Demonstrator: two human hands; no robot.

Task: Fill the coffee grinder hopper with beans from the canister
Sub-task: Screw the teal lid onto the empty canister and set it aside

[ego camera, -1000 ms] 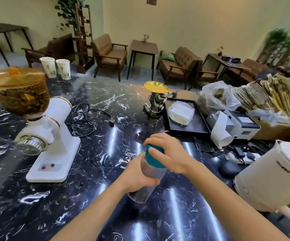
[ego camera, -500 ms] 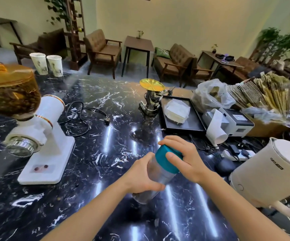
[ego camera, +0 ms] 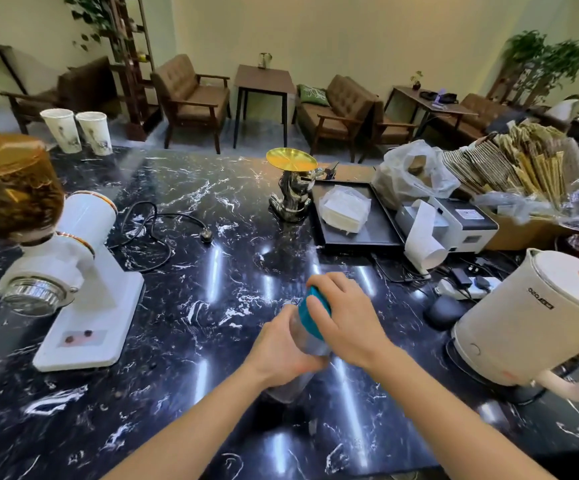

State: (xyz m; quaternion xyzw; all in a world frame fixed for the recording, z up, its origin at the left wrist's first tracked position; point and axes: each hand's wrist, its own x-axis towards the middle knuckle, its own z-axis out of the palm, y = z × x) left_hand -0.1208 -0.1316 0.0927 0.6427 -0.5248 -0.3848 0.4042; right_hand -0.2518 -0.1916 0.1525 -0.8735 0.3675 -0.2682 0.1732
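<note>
Your left hand wrapped the clear body of the canister, fingers curled tight around it, low and centre over the black marble counter. The canister leaned, its top tipped toward one o'clock. Your right hand clamped over the teal lid, fingertips spread across the cap's top and thumb side hidden behind it. The lid sat on the canister; whether it was loose, I could not tell. What the canister held, the clear wall was too blurred to show.

Out at ten o'clock stood the white coffee grinder, well apart from your hands. Its amber hopper was capped and showed dark beans inside. A black power cord coiled loose beside the grinder's base. At three o'clock a cream electric kettle sat close to your right forearm. At twelve o'clock stood a gold-topped metal stand with a black tray just beside it.
</note>
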